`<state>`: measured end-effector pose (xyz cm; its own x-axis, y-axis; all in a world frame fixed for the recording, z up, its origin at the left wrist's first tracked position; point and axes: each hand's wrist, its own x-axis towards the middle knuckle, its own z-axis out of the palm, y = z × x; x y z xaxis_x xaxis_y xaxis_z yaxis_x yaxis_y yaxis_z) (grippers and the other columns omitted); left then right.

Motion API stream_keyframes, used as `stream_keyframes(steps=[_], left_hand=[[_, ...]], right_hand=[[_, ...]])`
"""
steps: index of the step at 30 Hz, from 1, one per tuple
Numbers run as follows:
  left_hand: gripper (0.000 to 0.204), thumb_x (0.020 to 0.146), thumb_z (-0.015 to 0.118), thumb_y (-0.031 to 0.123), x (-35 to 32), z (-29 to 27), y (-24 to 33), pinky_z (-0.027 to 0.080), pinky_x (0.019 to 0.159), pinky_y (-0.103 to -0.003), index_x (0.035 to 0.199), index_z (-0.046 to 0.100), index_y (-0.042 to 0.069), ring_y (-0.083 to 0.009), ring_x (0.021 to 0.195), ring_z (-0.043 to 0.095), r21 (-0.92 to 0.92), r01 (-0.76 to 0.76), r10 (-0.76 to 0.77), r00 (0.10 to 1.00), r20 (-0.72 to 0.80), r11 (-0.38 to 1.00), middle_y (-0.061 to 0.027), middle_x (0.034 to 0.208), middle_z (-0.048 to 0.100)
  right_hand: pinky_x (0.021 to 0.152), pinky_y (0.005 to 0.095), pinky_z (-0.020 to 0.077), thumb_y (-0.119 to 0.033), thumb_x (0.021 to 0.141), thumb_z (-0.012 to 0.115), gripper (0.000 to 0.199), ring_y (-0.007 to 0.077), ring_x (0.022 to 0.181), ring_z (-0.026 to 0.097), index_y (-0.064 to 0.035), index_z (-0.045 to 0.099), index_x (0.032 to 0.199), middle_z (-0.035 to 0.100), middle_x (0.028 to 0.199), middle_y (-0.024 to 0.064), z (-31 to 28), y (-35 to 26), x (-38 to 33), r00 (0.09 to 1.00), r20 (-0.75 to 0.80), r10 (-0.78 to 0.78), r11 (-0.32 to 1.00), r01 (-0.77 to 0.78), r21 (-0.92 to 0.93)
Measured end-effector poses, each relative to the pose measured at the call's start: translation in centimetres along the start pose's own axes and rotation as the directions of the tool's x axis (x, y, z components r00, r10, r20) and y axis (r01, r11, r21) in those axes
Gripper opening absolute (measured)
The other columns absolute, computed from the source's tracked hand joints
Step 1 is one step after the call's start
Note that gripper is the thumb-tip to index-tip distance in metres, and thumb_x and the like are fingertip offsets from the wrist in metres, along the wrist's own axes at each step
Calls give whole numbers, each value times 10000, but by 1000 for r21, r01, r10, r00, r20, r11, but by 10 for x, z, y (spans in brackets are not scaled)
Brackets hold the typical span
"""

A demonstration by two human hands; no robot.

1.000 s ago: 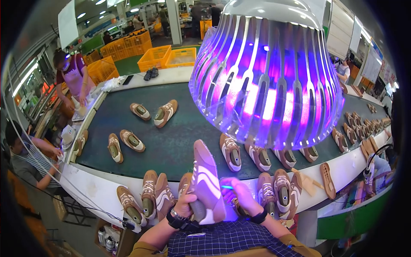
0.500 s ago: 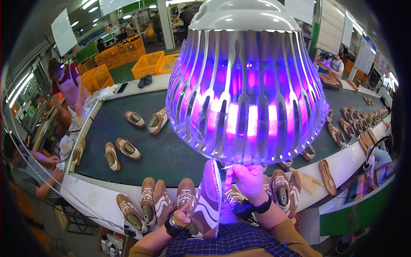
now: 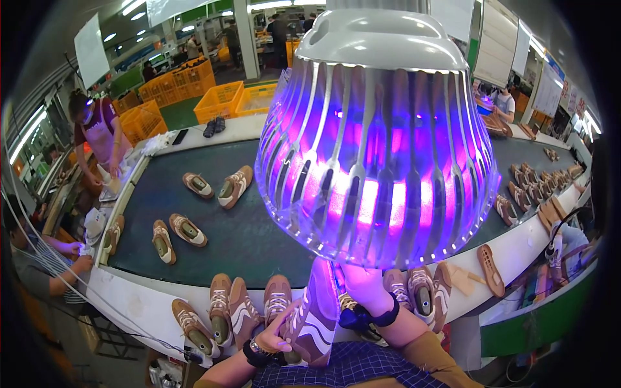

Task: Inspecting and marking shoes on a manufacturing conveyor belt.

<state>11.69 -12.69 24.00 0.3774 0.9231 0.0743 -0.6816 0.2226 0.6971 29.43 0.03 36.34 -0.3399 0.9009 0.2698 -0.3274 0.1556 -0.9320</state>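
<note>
My left hand (image 3: 274, 334) is wrapped round the heel end of a brown-and-white sneaker (image 3: 315, 326), held upright with its toe up and the sole edge facing right. Close to that sole edge, under the lamp's rim, is my right hand (image 3: 370, 288), fingers closed; the lamp partly covers them. The thin pointed tool it held a moment earlier is barely visible now. A large ribbed metal lamp (image 3: 381, 58) glowing violet hangs directly above both hands and hides much of the middle. More sneakers (image 3: 277, 296) stand along the near ledge on either side of my hands.
A dark green conveyor belt (image 3: 213, 258) runs across, carrying scattered sneakers (image 3: 187, 229) and a denser group at far right. A loose sole (image 3: 490, 270) lies on the right ledge. Orange crates (image 3: 220, 100) stand behind. Co-workers sit or stand at left and far right.
The view has shifted slightly, so the lamp appears lower and further right. The sneaker and both hands sit a little lower in view. My right hand's fingers are now more covered by the lamp.
</note>
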Motion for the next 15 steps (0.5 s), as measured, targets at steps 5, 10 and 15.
stream_keyframes(steps=[5,10,15], left_hand=[[1121,573,789,162,3,15,12,158,1101,-346,1431,89,-13,-215,1341,245,92,-18,19,1000,-3,996,-132,1448,234],[1113,581,784,196,2,18,16,179,1094,-351,1429,95,-19,-219,1327,268,261,-52,47,999,25,964,-137,1429,263],[1121,583,791,256,7,35,30,205,1081,-357,1424,107,-29,-228,1313,292,439,-126,96,991,89,889,-143,1420,276]], right_hand=[[474,178,373,-77,924,466,300,13,564,495,-10,474,1216,593,790,8,5,-4,1,999,-31,14,999,-15,-40],[531,213,417,-54,896,484,269,49,613,523,4,508,1158,610,818,19,4,-6,3,995,-34,-92,994,90,-56],[595,222,438,-64,892,480,255,69,693,554,27,514,1129,606,809,23,-5,-8,0,999,28,-37,994,40,-105]])
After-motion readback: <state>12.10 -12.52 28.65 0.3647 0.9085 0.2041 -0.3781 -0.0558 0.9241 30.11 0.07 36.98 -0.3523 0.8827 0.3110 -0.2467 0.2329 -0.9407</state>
